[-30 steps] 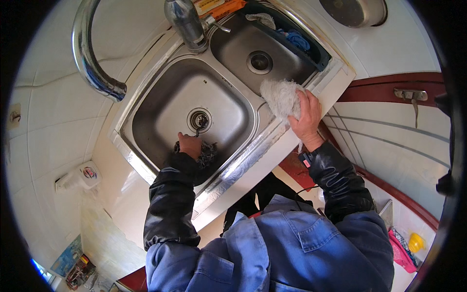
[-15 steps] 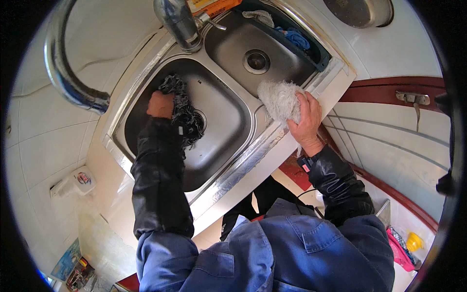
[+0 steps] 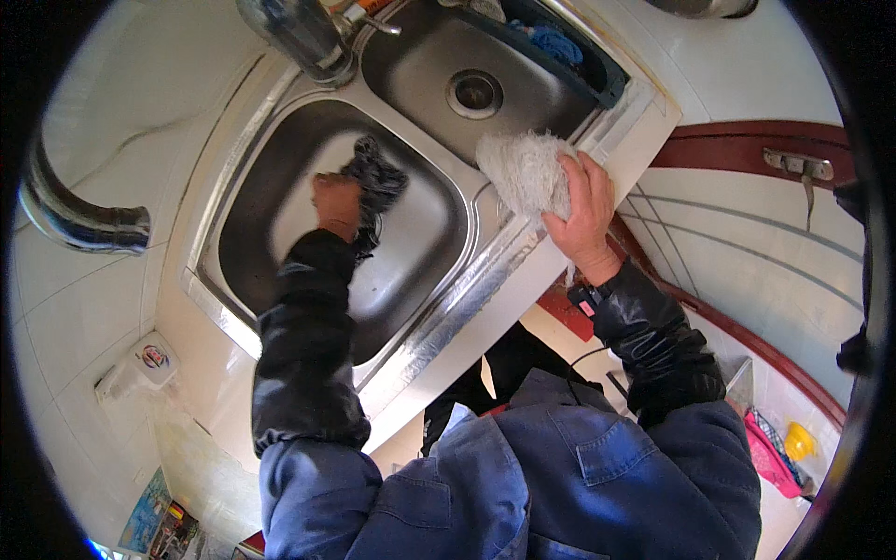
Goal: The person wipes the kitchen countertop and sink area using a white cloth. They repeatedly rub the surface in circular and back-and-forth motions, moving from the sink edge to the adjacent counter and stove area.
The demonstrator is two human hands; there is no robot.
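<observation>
My left hand (image 3: 336, 202) is inside the larger left sink basin (image 3: 411, 257), its fingers closed on a black-and-grey shaggy rag (image 3: 378, 177). The bunched rag lies against the basin floor and covers the area where a drain would show. At the ledge between the two basins, near the counter's front edge, my right hand (image 3: 588, 207) grips a fluffy white mesh cloth (image 3: 525, 173). Its fingers curl over the cloth's right side, and a thin strand hangs below.
The smaller right basin (image 3: 415, 70) has a round drain (image 3: 474, 93). A dark green tray (image 3: 609, 86) with a blue cloth (image 3: 553, 43) sits along its far right side. A chrome faucet (image 3: 84, 215) arches at the left. A white container (image 3: 140, 366) stands on the left counter.
My left hand has moved right with the black-and-grey rag, which is bunched more tightly. My right hand stays on the white cloth. The view has shifted a little.
</observation>
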